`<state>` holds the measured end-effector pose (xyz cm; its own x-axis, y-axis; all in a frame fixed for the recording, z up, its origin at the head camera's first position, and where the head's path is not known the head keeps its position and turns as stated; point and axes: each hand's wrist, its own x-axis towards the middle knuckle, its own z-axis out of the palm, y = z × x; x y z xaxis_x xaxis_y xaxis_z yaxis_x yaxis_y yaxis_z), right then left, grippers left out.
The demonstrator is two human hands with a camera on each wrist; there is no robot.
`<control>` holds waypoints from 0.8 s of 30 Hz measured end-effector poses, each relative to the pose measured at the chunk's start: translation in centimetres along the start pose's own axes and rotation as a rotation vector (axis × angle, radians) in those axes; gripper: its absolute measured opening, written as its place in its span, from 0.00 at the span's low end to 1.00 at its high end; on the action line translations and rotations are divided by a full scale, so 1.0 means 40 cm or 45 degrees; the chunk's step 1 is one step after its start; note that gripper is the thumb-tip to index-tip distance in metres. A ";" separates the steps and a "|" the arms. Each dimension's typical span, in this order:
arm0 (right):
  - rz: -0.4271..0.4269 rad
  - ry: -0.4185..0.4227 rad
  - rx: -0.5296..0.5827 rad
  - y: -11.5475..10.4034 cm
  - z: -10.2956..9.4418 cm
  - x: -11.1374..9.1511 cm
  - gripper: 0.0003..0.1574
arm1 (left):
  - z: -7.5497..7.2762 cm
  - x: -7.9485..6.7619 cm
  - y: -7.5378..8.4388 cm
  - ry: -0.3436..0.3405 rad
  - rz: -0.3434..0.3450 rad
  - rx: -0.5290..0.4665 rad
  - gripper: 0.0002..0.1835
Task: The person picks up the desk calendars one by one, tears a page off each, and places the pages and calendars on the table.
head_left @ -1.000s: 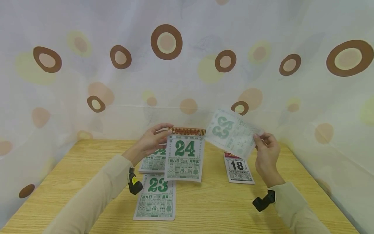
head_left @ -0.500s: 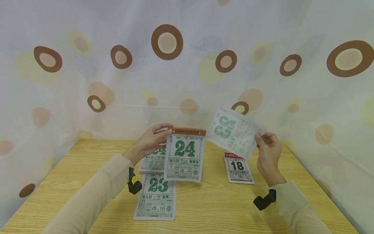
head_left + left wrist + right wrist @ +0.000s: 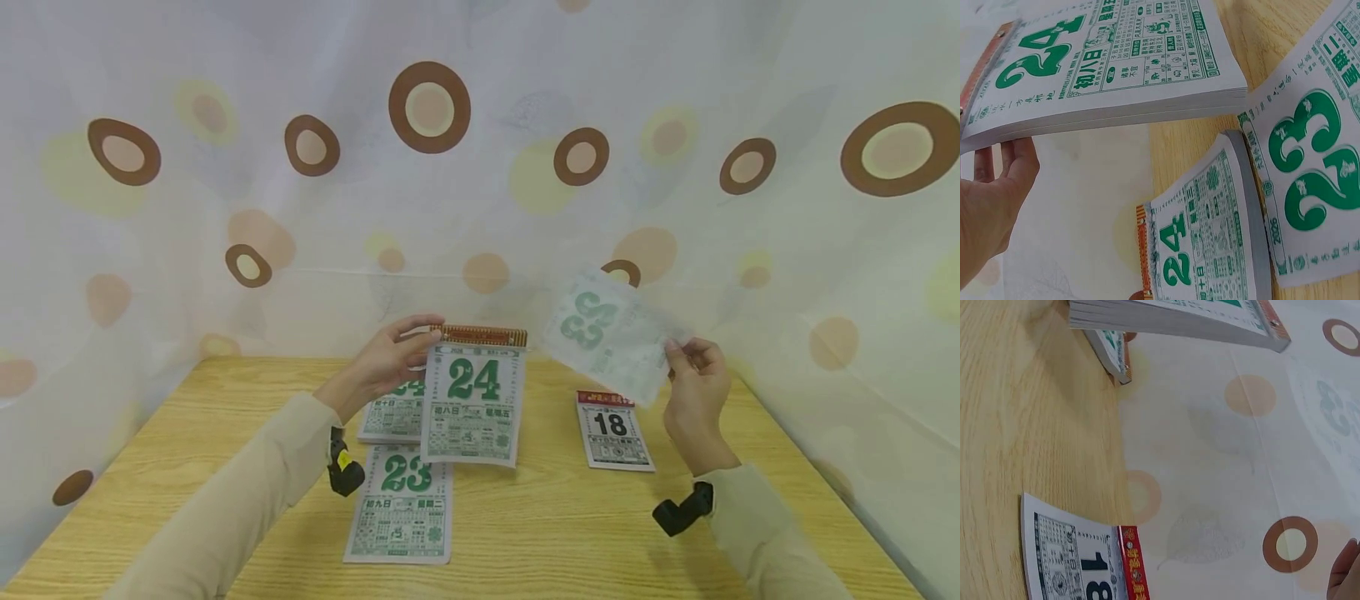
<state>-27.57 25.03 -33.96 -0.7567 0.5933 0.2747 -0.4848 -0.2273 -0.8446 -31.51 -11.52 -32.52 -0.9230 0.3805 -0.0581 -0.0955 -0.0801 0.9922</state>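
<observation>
My left hand point(image 3: 386, 367) grips a thick tear-off calendar point(image 3: 472, 417) by its upper left corner, raised above the table with a green 24 facing me. In the left wrist view, fingers point(image 3: 1020, 159) reach under the pad's edge. Off to the right, my right hand point(image 3: 697, 392) pinches a thin loose calendar sheet point(image 3: 603, 342) by one corner. Its green 23 shows through faintly, reversed and sideways, and the sheet tilts up toward the left. The right wrist view catches only part of this hand point(image 3: 1346, 572) and a pale sheet edge.
Another calendar point(image 3: 390, 425) reading 24 lies behind the raised one, partly covered. In front of it lies a calendar page point(image 3: 397, 533) reading 23. A smaller calendar point(image 3: 617, 437) with a red header and black 18 rests at the right. A patterned curtain point(image 3: 480, 192) backs the wooden table point(image 3: 540, 517).
The right hand has drawn slightly to the right with the loose sheet, widening its gap from the raised calendar. The left hand and its calendar stay almost still.
</observation>
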 end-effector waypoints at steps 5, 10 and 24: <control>0.019 0.070 -0.008 -0.009 -0.025 0.021 0.09 | -0.019 -0.006 -0.002 0.055 0.002 0.040 0.22; 0.036 0.076 0.053 -0.005 -0.032 0.028 0.09 | -0.029 -0.005 -0.001 0.062 -0.007 0.036 0.24; -0.025 -0.103 -0.092 0.002 -0.035 0.015 0.06 | -0.006 0.026 0.011 0.182 -0.003 -0.073 0.23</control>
<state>-27.44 26.46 -34.49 -0.7820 0.5319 0.3251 -0.4688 -0.1582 -0.8690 -32.60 -11.36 -32.16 -0.9661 0.2457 -0.0796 -0.1151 -0.1338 0.9843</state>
